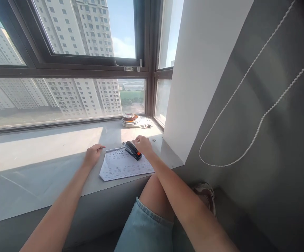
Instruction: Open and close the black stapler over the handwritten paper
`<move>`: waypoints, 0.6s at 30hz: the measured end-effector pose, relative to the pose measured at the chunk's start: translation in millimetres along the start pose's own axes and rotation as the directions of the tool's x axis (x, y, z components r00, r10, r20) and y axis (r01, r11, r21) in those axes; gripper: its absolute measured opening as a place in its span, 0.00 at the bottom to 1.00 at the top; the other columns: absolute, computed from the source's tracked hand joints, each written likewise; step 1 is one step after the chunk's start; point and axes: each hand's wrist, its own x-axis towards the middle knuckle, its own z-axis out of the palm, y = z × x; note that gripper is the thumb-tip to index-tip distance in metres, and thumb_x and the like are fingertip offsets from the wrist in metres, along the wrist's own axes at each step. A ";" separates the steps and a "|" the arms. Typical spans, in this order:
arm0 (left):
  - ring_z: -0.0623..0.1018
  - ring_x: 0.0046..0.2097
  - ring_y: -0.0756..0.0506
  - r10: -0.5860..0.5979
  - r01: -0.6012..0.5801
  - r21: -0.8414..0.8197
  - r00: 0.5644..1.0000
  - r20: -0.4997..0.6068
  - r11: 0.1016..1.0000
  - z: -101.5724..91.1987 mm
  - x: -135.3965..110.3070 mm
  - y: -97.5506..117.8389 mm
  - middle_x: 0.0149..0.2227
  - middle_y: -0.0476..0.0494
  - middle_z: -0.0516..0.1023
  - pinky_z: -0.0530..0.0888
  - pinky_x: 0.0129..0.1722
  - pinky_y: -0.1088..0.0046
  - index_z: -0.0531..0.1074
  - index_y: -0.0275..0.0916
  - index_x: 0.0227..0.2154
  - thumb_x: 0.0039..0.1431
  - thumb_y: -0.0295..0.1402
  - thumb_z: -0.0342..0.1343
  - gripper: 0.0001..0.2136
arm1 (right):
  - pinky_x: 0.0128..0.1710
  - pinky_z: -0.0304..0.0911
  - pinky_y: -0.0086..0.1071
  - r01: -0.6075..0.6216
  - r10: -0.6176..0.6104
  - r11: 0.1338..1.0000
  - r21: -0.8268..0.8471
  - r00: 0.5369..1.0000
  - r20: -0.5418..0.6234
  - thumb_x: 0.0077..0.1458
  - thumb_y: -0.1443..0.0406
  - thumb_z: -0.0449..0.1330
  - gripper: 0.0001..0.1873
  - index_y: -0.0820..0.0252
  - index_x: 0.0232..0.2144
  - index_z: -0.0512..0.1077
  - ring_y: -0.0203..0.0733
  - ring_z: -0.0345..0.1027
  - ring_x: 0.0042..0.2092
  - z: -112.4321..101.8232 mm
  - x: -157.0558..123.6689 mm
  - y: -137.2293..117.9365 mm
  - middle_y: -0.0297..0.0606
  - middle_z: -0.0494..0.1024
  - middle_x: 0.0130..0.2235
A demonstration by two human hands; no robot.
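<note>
- Stapler (pixel 133 150): black with an orange patch near its near end; lay aslant on the sheets of paper, toward their upper right part. A silvery metal piece showed at its far end, pointing away to the left.
- Right hand (pixel 142 144): stood just beside the stapler, on its right, fingers bent together close to its upper part. Whether the fingertips touched it, or pinched anything small, could not be told.
- Left hand (pixel 93 154): rested on the windowsill just beyond the upper left corner of the paper, fingers loosely extended and clamped on nothing visible. The two hands were apart, with the stapler between them.
- Sheets of paper (pixel 123 168): lay flat near the front edge of the windowsill, bearing rows of dark marks too small to read. The lower left corner looked cut or folded; which, could not be determined.
- Small metallic pieces (pixel 154 140): lay on the windowsill to the right of the right hand.
- Stack of plates (pixel 131 120): stood in the far corner by the window frame (pixel 149 98), with small dark items (pixel 147 126) at its right.
- Windowsill (pixel 49 168): pale, partly sunlit, partly in shadow.
- Beaded cord (pixel 221 166): hung in a loop before the grey wall at right.
</note>
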 end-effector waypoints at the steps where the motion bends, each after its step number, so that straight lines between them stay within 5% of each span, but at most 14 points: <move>1: 0.81 0.41 0.41 0.013 -0.013 -0.021 1.000 -0.029 1.000 -2.0 -1.1 4.1 0.41 0.44 0.85 0.78 0.45 0.64 0.80 0.43 0.36 0.58 0.35 0.51 0.12 | 0.43 0.66 0.32 0.018 -0.018 1.000 0.000 1.000 0.016 0.67 0.49 0.55 0.19 0.56 0.47 0.73 0.46 0.71 0.51 5.4 -1.0 -14.2 0.41 0.80 0.47; 4: 0.81 0.44 0.43 0.087 -0.091 -0.079 0.995 -0.055 0.993 -8.1 -5.2 19.3 0.43 0.44 0.83 0.77 0.46 0.65 0.80 0.43 0.37 0.63 0.35 0.50 0.12 | 0.45 0.66 0.37 0.013 -0.008 0.996 -0.089 0.998 0.056 0.61 0.46 0.61 0.26 0.59 0.49 0.70 0.52 0.68 0.56 22.9 -7.1 -36.5 0.46 0.78 0.50; 9: 0.80 0.46 0.44 0.167 -0.179 -0.133 0.981 -0.096 0.975 -13.4 -10.2 43.4 0.42 0.46 0.81 0.76 0.44 0.67 0.75 0.42 0.32 0.65 0.31 0.51 0.09 | 0.40 0.65 0.33 0.028 -0.004 0.979 -0.204 0.993 0.116 0.60 0.69 0.62 0.13 0.60 0.47 0.68 0.47 0.73 0.47 41.2 -18.0 -30.1 0.43 0.79 0.44; 18: 0.76 0.43 0.45 0.245 -0.252 -0.115 0.967 -0.072 0.961 -6.9 -11.4 52.0 0.43 0.42 0.72 0.75 0.38 0.69 0.68 0.41 0.32 0.67 0.33 0.53 0.06 | 0.36 0.62 0.31 0.162 -0.150 0.972 -0.169 0.986 0.078 0.61 0.67 0.61 0.09 0.57 0.44 0.66 0.44 0.74 0.41 29.0 -29.1 -42.9 0.39 0.79 0.40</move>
